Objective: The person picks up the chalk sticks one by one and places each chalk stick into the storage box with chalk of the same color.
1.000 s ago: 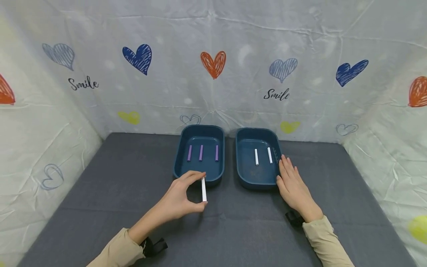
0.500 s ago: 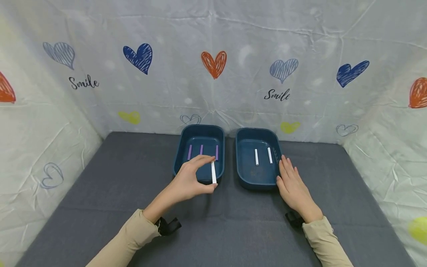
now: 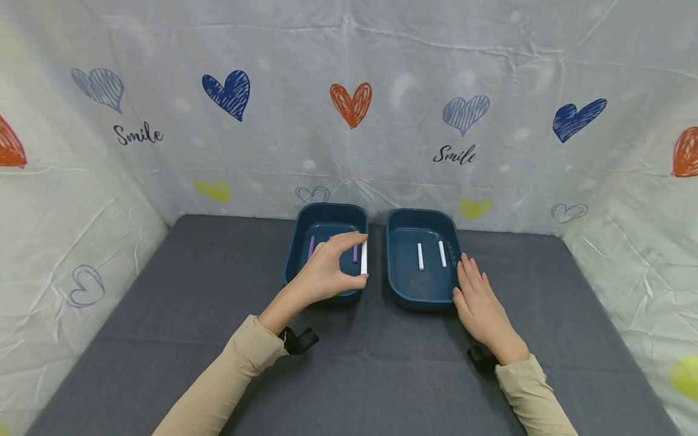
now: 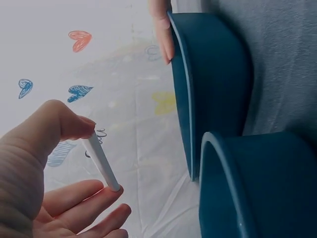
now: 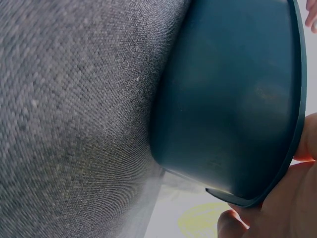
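Observation:
Between thumb and fingertip, my left hand (image 3: 322, 272) pinches a white chalk stick (image 3: 364, 257) by its two ends. It is over the right side of the left blue tray (image 3: 331, 207), above the rim in the left wrist view. Purple chalk sticks (image 3: 355, 253) lie in that tray, partly covered by the hand. Two white chalk sticks (image 3: 420, 257) lie apart in the right blue tray (image 3: 403, 287). My right hand (image 3: 482, 309) rests with straight fingers along this tray's right side, thumb and fingers at the rim (image 5: 299, 99).
Both trays stand side by side near the back of a dark grey cloth-covered table (image 3: 349, 375), a narrow gap between them. Behind and at the sides hangs a white curtain (image 3: 403, 48) printed with hearts. A black strap (image 3: 299, 341) sits at the left wrist.
My left hand has moved forward and to the right with the white chalk stick, from the left tray's front edge to over its right side. The right hand has stayed in place.

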`<action>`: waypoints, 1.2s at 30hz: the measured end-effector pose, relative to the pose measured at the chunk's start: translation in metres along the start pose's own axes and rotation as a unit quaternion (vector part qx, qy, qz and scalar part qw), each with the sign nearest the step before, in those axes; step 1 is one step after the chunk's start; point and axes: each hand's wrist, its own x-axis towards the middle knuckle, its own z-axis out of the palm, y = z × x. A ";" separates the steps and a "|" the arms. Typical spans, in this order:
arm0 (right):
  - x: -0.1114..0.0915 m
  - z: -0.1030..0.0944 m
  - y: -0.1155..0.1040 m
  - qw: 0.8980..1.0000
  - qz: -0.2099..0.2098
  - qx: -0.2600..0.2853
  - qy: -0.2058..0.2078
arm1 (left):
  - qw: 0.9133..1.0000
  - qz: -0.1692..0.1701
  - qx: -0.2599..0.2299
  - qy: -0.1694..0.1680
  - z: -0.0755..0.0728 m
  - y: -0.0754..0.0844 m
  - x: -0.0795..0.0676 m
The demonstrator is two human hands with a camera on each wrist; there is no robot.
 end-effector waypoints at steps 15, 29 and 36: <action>0.001 0.000 0.001 1.000 0.004 -0.002 0.000 | 0.999 -0.005 -0.001 -0.049 0.014 0.015 0.050; 0.001 0.001 0.002 1.000 0.001 -0.001 0.003 | 0.993 -0.031 0.066 -0.089 0.036 0.021 0.097; 0.001 0.001 0.000 1.000 0.002 -0.003 0.004 | 0.985 -0.044 0.125 -0.108 0.052 0.020 0.114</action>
